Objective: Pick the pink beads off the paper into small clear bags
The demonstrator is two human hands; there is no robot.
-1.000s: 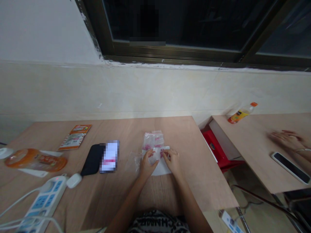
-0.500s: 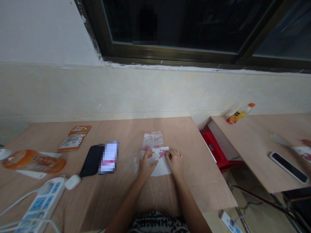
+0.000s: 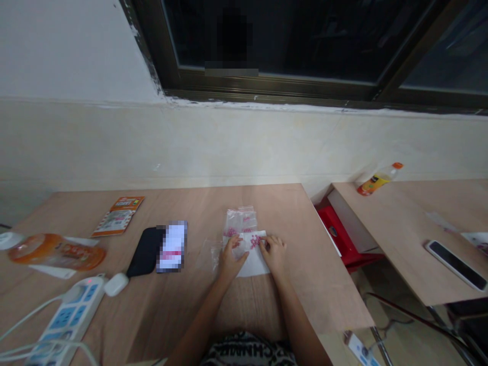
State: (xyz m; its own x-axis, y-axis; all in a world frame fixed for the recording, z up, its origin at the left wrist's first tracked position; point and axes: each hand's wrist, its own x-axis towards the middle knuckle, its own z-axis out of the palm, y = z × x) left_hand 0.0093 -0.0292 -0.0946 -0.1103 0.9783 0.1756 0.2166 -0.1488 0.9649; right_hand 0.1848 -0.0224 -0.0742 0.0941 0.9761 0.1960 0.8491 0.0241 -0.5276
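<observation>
A white sheet of paper (image 3: pixel 251 267) lies on the table with small pink-red bead-like pieces (image 3: pixel 255 241) clustered on its upper part. My left hand (image 3: pixel 230 260) rests over the sheet's left side, thumb and fingers apart, with a few red pieces by its fingertips. At the right edge, my right hand (image 3: pixel 275 254) has thumb and forefinger pinched together beside the cluster; whatever is between them is too small to make out. Just beyond the sheet are clear zip bags (image 3: pixel 234 218) with similar pieces inside. Another clear bag (image 3: pixel 214 258) lies left of my left hand.
To the left are a phone with a lit screen (image 3: pixel 172 246), a black phone-like slab (image 3: pixel 145 251), an orange packet (image 3: pixel 120 216), an orange bottle on its side (image 3: pixel 57 251) and a power strip (image 3: pixel 68 317). Across a gap, another table (image 3: pixel 404 223) holds a juice bottle (image 3: pixel 377 180).
The whole view has shifted very slightly. Both hands stay in nearly the same place on the sheet, and the red pieces look almost unchanged.
</observation>
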